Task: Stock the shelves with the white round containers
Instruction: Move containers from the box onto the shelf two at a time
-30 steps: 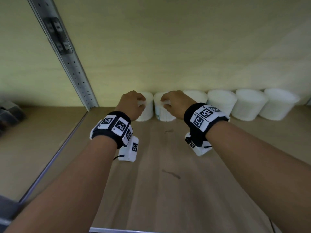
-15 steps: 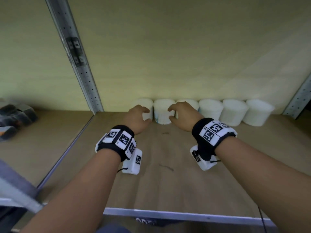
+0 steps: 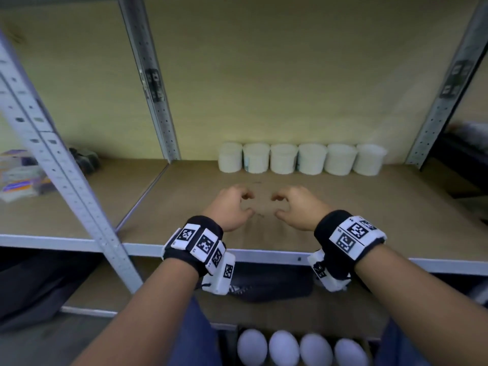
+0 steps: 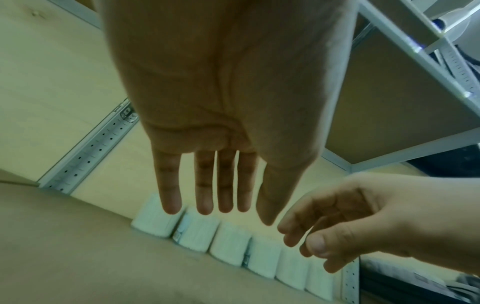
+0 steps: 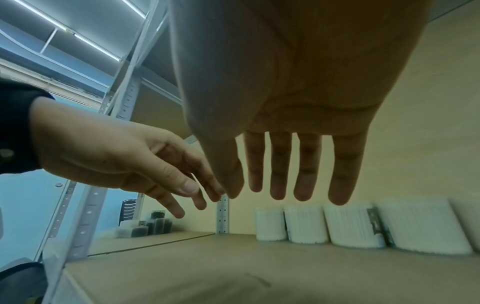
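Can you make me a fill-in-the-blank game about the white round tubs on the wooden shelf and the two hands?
1. The white round plastic containers standing in a row at the back of the brown wooden shelf number ____.
2. The left hand and the right hand both hold ____.
3. The grey metal upright post stands to the ____ of the row.
4. Below the shelf lie four white ____-shaped things.

Missing words: six; nothing; left; egg

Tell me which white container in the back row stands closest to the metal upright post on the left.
The leftmost container of the six, at the row's left end, next to the grey perforated post; the other five run off to its right.
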Tool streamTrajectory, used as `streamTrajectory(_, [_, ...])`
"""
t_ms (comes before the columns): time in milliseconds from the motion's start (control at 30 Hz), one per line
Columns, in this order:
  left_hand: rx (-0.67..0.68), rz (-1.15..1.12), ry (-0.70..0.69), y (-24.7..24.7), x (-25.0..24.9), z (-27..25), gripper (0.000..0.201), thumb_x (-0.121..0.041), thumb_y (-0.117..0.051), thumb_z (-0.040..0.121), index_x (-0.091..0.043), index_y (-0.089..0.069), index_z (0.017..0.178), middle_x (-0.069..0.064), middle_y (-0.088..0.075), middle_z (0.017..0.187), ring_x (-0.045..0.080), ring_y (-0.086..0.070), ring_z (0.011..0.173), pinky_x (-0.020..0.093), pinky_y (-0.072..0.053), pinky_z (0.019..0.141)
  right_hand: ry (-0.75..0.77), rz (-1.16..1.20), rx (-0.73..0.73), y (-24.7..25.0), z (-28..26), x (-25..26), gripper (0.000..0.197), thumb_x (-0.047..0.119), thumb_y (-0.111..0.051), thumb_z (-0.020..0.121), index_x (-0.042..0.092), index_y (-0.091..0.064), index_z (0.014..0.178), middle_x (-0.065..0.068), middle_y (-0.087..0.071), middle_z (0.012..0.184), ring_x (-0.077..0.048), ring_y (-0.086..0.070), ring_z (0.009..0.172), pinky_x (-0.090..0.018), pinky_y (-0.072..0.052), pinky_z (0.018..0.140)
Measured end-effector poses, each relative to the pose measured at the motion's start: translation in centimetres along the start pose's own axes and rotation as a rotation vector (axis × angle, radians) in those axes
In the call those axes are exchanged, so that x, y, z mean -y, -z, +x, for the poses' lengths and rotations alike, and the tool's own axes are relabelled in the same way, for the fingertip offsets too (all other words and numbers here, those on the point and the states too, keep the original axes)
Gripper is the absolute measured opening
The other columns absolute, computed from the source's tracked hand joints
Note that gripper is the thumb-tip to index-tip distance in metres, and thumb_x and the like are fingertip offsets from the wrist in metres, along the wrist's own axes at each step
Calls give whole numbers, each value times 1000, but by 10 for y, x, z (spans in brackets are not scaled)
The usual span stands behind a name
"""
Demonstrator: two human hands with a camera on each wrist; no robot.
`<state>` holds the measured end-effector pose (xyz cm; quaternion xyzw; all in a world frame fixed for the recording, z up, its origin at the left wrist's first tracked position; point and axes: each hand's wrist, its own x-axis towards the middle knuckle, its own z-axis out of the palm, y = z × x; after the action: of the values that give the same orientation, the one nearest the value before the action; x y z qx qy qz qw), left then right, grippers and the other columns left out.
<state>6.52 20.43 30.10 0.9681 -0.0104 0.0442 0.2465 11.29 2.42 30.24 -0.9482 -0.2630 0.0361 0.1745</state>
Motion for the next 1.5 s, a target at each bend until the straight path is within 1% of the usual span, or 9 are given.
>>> streamTrajectory(233, [126,-40,0,-42,-8,-57,32,-29,-63,86,-22,-60,117,-1,-57,122,15,-56,107,25,-43,92,-42,40,39,-33,-62,0,35,28,-61,87,21,-61,121,-2,-62,117,-16,-55,96,-29,-47,88])
streamTrajectory(433, [233,-42,26,-89,6,-86,34,-27,-66,85,-16,-61,117,1,-59,118,13,-55,96,20,-40,83,-97,79,115,-85,-100,-15,32,29,-64,85,20,-63,115,0,-64,111,-16,-60,96,-30,-51,90])
streamTrajectory(600, [387,19,122,-140,30,-102,39,-25,-68,82,-15,-61,119,5,-60,122,21,-57,113,24,-44,92,-161,52,310,-146,-111,-32,36,27,-65,82,20,-63,117,-1,-62,118,-20,-61,109,-31,-51,92])
streamTrajectory(833, [599,59,261,-206,56,-123,40,-16,-69,78,-7,-61,115,14,-61,121,30,-59,109,33,-49,90,-240,-9,566,-235,-132,-61,48,34,-64,85,19,-53,129,-8,-53,132,-30,-53,122,-39,-46,100])
streamTrajectory(1100, [767,221,331,-263,81,-148,56,-28,-58,91,-22,-36,143,8,-26,152,28,-27,141,32,-22,110,-256,-63,770,-302,-149,-82,57,40,-65,83,17,-46,132,-10,-43,135,-34,-48,121,-46,-45,99])
streamTrajectory(1267, [878,125,404,-306,93,-153,73,-27,-74,76,-16,-39,138,12,-37,137,37,-41,128,43,-42,102,-262,-37,767,-343,-151,-88,72,51,-66,76,23,-38,136,-7,-40,135,-36,-44,123,-47,-42,98])
streamTrajectory(1367, [891,197,342,-328,101,-161,83,-30,-75,72,-22,-31,142,10,-29,142,41,-29,135,51,-42,103,-351,-6,790,-416,-164,-116,101,74,-55,55,36,-20,143,-6,-28,148,-38,-35,134,-54,-35,107])
streamTrajectory(1433, [867,229,300,-341,106,-167,82,-31,-71,75,-25,-26,144,8,-22,148,41,-24,137,53,-41,103,-351,-23,810,-433,-174,-116,99,68,-53,67,36,-8,150,-2,-11,158,-35,-18,145,-54,-19,117])
streamTrajectory(1500, [860,273,306,-351,108,-169,80,-27,-70,76,-25,-27,145,8,-19,151,39,-28,135,51,-39,104,-363,-56,804,-412,-174,-96,79,45,-52,88,27,-11,153,-7,-7,160,-34,-15,147,-53,-18,119])
